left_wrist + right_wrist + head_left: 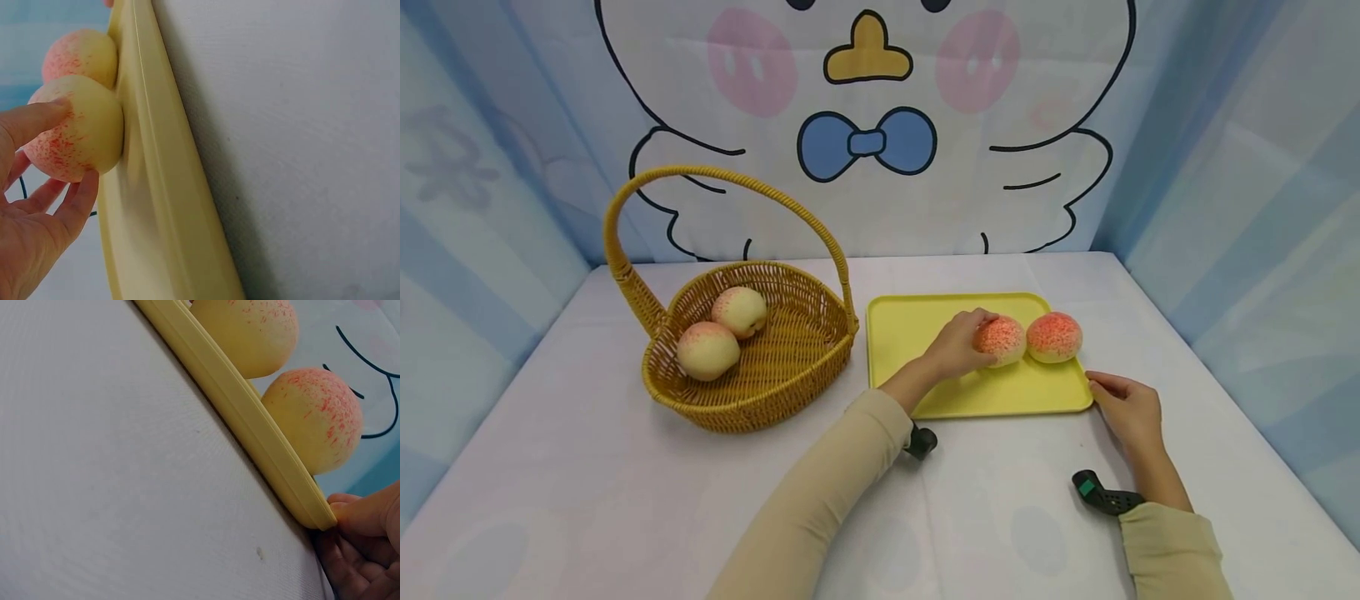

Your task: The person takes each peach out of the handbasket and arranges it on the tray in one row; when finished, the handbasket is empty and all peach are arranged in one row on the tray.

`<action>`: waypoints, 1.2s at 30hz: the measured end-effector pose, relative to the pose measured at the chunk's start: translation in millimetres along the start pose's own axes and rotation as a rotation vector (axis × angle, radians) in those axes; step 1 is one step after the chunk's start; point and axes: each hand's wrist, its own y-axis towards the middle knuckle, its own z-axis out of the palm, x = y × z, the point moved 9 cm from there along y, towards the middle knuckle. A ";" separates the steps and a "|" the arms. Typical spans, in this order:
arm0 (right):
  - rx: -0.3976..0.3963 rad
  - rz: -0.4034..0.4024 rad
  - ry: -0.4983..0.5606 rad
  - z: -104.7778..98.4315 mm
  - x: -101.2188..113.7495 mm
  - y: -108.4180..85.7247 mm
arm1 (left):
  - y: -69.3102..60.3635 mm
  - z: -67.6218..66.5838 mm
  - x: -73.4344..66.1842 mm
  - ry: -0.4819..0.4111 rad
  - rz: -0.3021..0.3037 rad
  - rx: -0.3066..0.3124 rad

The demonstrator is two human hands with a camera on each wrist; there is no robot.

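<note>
A yellow tray (940,396) bears two red-speckled peaches. The left hand (958,346) grips the left peach (1006,342), thumb on one side and fingers on the other, as the left wrist view also shows of that peach (87,134). Beside it sits the right peach (1055,337), with no hand on it. At the tray's right front corner, the right hand (1131,412) pinches the rim between thumb and fingers; in the right wrist view this hand (369,544) holds the tray's corner (315,515).
Left of the tray stands a wicker basket (760,412) with a tall arched handle (730,175). Two paler peaches, one in front (707,351) and one behind (740,312), lie in its left part. A printed cloth backdrop (865,208) rises behind the table.
</note>
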 end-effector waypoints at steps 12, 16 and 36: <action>-0.001 0.011 0.008 2.0 0.0 0.7 | -0.3 3.1 -3.3 0.006 0.015 0.026; 0.010 0.014 0.005 2.8 -1.0 1.6 | -0.3 3.2 -3.6 -0.004 0.009 0.020; 0.015 0.007 -0.013 1.9 -2.0 2.2 | -15.0 -10.8 -4.0 0.061 -0.011 -0.014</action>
